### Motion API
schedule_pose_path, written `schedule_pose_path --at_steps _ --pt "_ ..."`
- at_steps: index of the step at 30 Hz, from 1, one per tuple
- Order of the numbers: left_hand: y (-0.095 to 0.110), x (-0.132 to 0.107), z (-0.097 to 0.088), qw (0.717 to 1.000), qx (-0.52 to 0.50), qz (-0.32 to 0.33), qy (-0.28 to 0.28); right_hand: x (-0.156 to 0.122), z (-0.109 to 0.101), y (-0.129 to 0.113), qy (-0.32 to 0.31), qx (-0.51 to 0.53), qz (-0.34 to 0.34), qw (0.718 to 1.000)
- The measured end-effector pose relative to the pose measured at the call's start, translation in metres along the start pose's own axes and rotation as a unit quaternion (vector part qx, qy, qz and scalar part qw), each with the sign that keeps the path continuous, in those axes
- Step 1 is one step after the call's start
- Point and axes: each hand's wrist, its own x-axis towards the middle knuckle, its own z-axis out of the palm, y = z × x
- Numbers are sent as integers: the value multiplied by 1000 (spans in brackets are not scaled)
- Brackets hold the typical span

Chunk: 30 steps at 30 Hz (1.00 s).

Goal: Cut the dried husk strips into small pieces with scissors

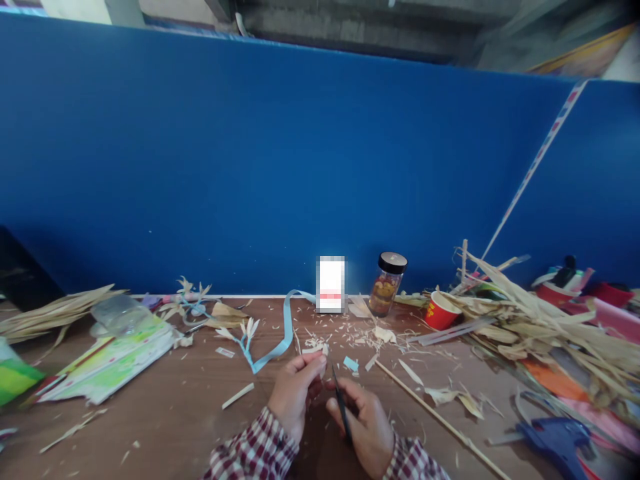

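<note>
Over the desk (185,430), the left hand (294,387) pinches a pale strip (315,350) at its fingertips; close beside, the right hand (369,423) grips a dark, thin tool (342,405), tip near the strip. Yellow writing on 1 red cup (441,316) is too small to read.

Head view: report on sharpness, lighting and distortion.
Head view: the upright white rectangle with a red band is coarsely pixelated, hiding its detail; head view, lower right: the blue plastic glue gun looks soft and stretched; head view, centre: the bare left hand and bare right hand are clearer, with the brown tabletop darker between the forearms.
</note>
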Motion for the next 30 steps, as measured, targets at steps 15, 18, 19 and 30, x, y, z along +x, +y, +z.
schedule_pose_path --at_steps 15,18,19,30 --pt "3 2 1 1000 -3 0 14 -1 -1 -5 -2 -25 -5 1000" --pt "3 2 1 1000 -4 1 9 -1 -1 -3 0 -21 -4 1000" --pt "3 2 0 1000 -4 -1 9 -2 -1 -3 1 -19 -4 1000" --pt "2 5 -3 1000 11 6 16 2 1 9 3 33 22 999"
